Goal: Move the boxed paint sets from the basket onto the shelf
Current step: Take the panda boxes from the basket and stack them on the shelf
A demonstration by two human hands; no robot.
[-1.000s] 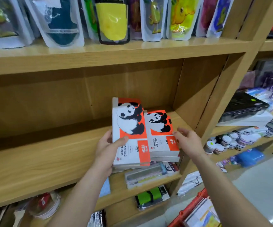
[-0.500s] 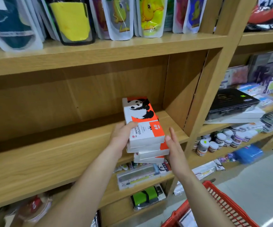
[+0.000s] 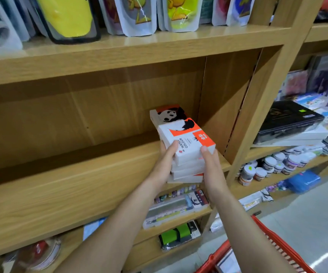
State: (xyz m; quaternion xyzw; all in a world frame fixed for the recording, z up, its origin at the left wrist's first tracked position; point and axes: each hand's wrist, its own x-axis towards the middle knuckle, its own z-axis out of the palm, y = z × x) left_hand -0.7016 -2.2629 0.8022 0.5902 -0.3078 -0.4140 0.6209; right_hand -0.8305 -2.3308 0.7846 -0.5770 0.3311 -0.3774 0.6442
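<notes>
Cardboard, white/orange w/ panda print: boxed paint sets (image 3: 185, 143), approx four stacked flat, at the right end of the shelf (image 3: 80, 174), near the side panel (image 3: 224, 99). Stack's near end is at the board's front lip; can't tell if full weight is on the wood. Left hand (image 3: 164, 166) grips the stack's left side, thumb on top box. Right hand (image 3: 211, 168) grips the right side, thumb on top corner, other fingers hidden behind the boxes. Judgement: boxes rigid, flat-sided, prob moderate wt as a stack. Glossy faces likely slide on each other, layers look fanned a bit. Best hold = both long sides, squeeze inward, thumbs pinning top so layers don't shear. Red basket (image 3: 277, 251) sits lower right, by the right forearm
</notes>
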